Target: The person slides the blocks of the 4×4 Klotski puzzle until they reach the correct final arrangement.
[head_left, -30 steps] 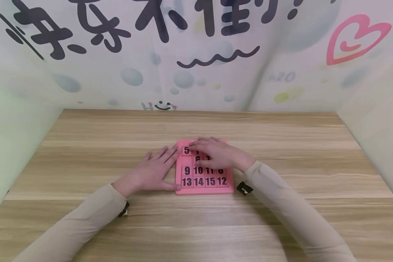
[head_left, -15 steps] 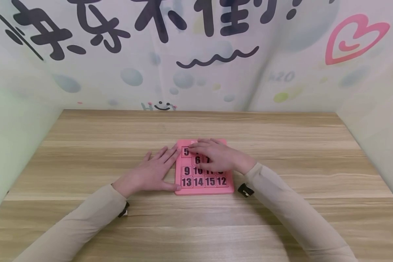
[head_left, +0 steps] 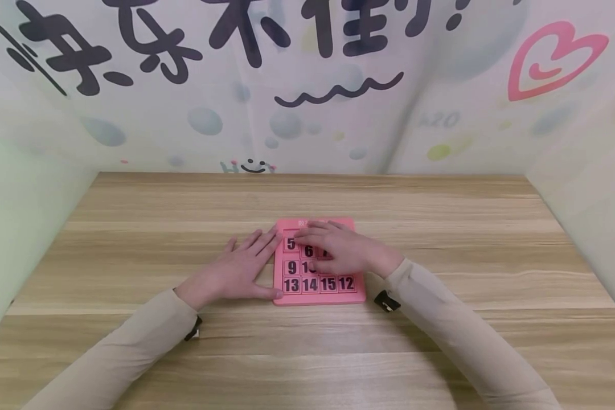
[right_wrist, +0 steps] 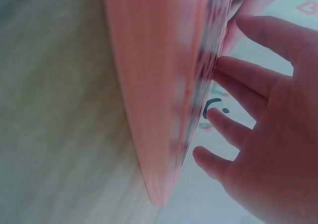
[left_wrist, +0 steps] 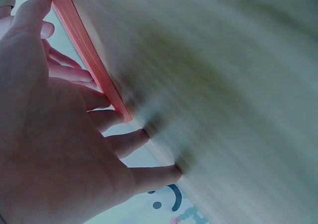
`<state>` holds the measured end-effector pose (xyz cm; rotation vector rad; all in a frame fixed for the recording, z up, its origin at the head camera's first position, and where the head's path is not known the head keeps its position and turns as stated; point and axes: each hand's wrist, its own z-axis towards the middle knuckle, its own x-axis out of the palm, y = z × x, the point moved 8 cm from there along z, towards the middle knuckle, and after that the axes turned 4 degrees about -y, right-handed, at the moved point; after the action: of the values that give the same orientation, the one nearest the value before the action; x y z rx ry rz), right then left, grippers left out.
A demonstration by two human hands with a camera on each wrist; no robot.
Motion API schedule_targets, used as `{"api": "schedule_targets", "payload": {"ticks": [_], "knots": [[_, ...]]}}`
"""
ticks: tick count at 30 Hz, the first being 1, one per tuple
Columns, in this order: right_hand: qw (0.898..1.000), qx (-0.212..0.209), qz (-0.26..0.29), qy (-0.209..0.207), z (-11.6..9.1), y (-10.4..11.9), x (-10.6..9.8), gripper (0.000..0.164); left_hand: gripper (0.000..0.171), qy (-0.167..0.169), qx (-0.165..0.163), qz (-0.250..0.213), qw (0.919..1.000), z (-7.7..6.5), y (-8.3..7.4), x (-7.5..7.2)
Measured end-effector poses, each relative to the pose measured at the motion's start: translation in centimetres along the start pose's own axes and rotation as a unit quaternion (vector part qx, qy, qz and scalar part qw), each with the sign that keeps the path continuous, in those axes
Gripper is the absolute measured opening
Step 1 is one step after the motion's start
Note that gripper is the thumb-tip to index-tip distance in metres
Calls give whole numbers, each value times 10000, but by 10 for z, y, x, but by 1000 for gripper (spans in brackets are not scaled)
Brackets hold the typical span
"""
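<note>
A pink sliding number puzzle [head_left: 319, 299] lies flat on the wooden table, its tiles printed with black numbers. My left hand [head_left: 236, 267] is spread at the puzzle's left side, with thumb and some fingertips on its edge; in the left wrist view two other fingers touch the tabletop beyond the pink frame [left_wrist: 84, 50]. Over the upper right of the puzzle is my right hand [head_left: 340, 247], fingers extended, a fingertip at the 5 tile [head_left: 290, 244]. The 9 tile [head_left: 291, 267] and the row 13, 14, 15, 12 show below. The right hand hides several tiles.
The wooden table [head_left: 307, 364] extends around the puzzle on all sides. A white wall [head_left: 184, 142] with black lettering and painted bubbles stands behind it, with side walls at left and right. A black strap [head_left: 386, 300] is at the right wrist.
The 5 tile has slid down from the top row into the gap below it, with my right fingertips moving slightly toward me. The left hand stays in place.
</note>
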<state>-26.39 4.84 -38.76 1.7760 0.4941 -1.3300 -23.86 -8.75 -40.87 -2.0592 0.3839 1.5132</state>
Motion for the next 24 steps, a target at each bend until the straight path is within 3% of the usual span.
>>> {"api": "schedule_targets", "payload": {"ticks": [24], "knots": [[9999, -53, -65, 87, -10, 5, 7, 58, 106, -77, 33, -61, 9999, -1, -3, -2]]}}
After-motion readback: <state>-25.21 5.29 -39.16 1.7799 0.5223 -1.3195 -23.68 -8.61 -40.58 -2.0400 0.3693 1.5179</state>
